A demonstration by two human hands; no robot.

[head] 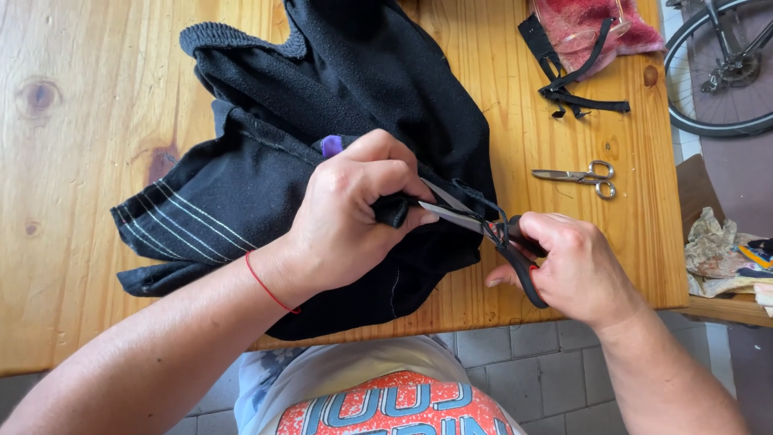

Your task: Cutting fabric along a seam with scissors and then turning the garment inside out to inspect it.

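Dark garment (322,121): soft fleecy black fabric, ribbed cuff far left, thin white stripes near left; heaped mid-table, near edge overhanging.
Left hand (354,213): closed, pinching fold of garment.
Right hand (576,270): curled through black-handled scissors (483,229), steel blades parted at pinched fold.
Small scissors (580,176): all metal, closed, lying right of garment.
Black strap (568,76): flat webbing, far right, across pink fuzzy cloth (576,24).
Table (88,161): knotty varnished pine.
Bicycle wheel (713,72): beyond far right corner.
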